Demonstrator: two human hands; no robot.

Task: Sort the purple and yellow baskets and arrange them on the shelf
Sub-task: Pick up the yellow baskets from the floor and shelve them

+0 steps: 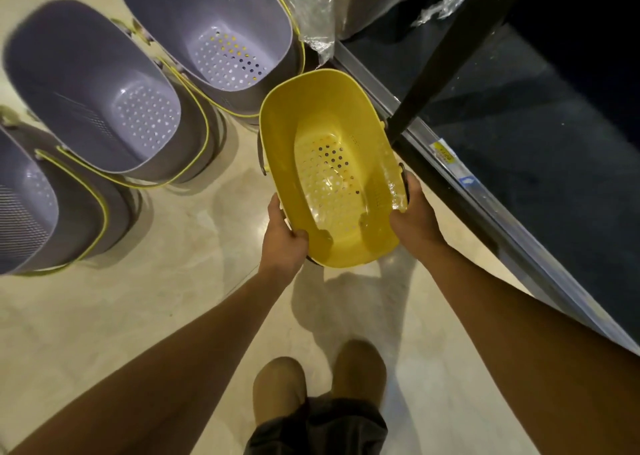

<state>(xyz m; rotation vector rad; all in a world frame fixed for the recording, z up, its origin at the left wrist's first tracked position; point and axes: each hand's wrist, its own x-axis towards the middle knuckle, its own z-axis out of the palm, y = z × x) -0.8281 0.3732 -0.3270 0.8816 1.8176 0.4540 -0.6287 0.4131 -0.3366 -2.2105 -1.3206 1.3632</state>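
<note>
One yellow basket is held in the air over the pale floor, just beside the front edge of the dark shelf on the right. It is a deep, glossy oval tub with smooth walls, and its flat bottom is pierced with rows of small round holes. A grey handle is folded down against its sides. Its mouth tilts up toward the camera.

The left grip clasps the near-left rim, with the thumb curled over the edge. The right grip grasps the near-right rim, with the thumb inside the wall.

Three purple baskets of the same shape stand on the floor to the left, well apart from the yellow one. They have perforated bottoms and thin yellow handles. A black post rises from the shelf edge, a yellow price label sits on the rail, and crumpled clear plastic wrap lies beyond.
</note>
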